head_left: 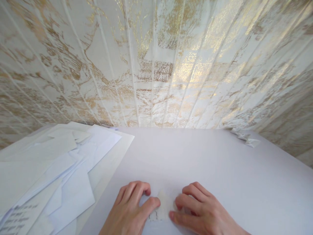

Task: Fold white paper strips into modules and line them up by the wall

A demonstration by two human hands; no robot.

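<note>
A small white folded paper (pixel 164 206) with a pointed top and a few dark printed marks lies on the table near the front edge of the view. At its left edge my left hand (pixel 133 205) presses it with the thumb, the other fingers bent against the tabletop. My right hand (pixel 198 207) is closed at the paper's right side, its thumb and forefinger tips close together there. The paper's right edge is blurred and partly hidden by these fingers.
A loose heap of white paper sheets (pixel 73 186), some printed, covers the left of the white table (pixel 195 156). Several small folded paper pieces (pixel 252 142) sit at the back right. Behind the table hangs a white and gold patterned curtain (pixel 151 71).
</note>
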